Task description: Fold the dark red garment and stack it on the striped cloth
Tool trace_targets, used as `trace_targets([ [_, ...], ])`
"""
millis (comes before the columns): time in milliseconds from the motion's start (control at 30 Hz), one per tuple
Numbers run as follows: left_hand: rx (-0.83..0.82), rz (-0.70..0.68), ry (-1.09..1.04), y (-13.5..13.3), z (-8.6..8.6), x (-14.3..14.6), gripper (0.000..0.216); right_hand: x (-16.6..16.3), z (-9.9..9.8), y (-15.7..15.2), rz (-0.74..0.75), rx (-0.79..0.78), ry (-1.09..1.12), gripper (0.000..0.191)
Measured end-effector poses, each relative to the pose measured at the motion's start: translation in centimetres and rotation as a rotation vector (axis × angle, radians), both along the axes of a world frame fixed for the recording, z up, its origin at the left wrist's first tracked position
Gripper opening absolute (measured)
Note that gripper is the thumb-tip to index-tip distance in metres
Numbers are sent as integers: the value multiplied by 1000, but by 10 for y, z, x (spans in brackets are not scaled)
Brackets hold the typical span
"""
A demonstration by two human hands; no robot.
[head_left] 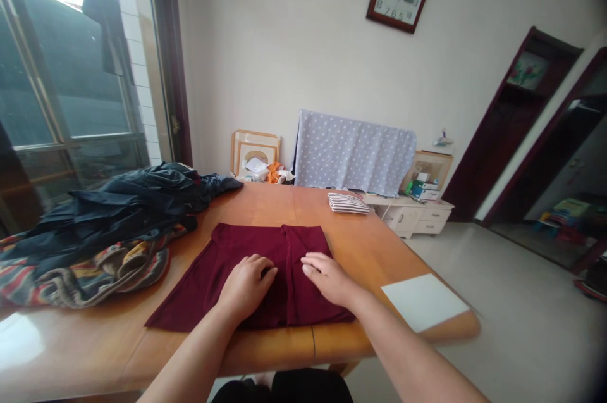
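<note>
A dark red garment [256, 248] lies spread and partly folded on the wooden table in front of me, with a raised fold running down its middle. Its exact kind cannot be made out. My left hand [249, 284] rests on the cloth left of that fold, fingers together and slightly bent, thumb apart from them. On the other side of the fold, my right hand [327, 276] lies on the cloth with its fingers stretched toward the left. Neither hand has cloth visibly gripped between its fingers.
Dark blue clothes [123, 207] and a striped, patterned garment [109, 270] are heaped at the left of the table [365, 245]. A striped pouch [348, 203] sits at the far edge, a white sheet [424, 302] near the right corner. Beyond stands a low white cabinet [422, 219].
</note>
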State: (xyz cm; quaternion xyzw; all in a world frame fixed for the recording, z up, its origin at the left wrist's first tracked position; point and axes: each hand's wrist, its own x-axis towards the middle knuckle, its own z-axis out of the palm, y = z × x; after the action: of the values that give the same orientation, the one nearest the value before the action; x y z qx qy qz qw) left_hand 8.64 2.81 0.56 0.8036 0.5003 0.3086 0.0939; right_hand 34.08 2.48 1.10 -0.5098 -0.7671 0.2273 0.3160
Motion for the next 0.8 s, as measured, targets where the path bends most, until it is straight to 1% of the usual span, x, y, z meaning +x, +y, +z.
trace_targets([
  [67, -4, -1, 8, 1, 0, 0, 30, 11, 4, 6, -95, 0, 140, 42],
  [100, -5, -3, 12, 1, 0, 0, 30, 17, 5, 7, -165, 25, 166, 42],
  [167, -11, -5, 20, 2, 0, 0, 31, 28, 5, 1, -274, 96, 107, 38],
  [233, -18, -3, 24, 2, 1, 1, 31, 35, -1, -11, -279, 134, -22, 35],
  [300, -20, -1, 24, 2, 1, 1, 30, 39, -11, -26, -251, 119, -105, 36],
  [367, -16, -2, 28, 2, 1, 1, 30, 42, -19, -35, -252, 105, -124, 37],
  [433, -10, 1, 37, 2, 1, 2, 30, 44, -21, -36, -242, 98, -106, 36],
  [533, -18, 6, 58, 3, 0, 3, 28, 50, -15, -20, -199, 48, -4, 32],
  [667, -57, -19, 85, 5, 6, 3, 25, 57, 0, 16, -239, -68, 224, 29],
  [733, -93, -54, 85, 9, 11, 4, 24, 57, 7, 35, -261, -162, 393, 27],
  [800, -140, -75, 68, 17, 18, 6, 24, 55, 13, 54, -278, -261, 611, 22],
])
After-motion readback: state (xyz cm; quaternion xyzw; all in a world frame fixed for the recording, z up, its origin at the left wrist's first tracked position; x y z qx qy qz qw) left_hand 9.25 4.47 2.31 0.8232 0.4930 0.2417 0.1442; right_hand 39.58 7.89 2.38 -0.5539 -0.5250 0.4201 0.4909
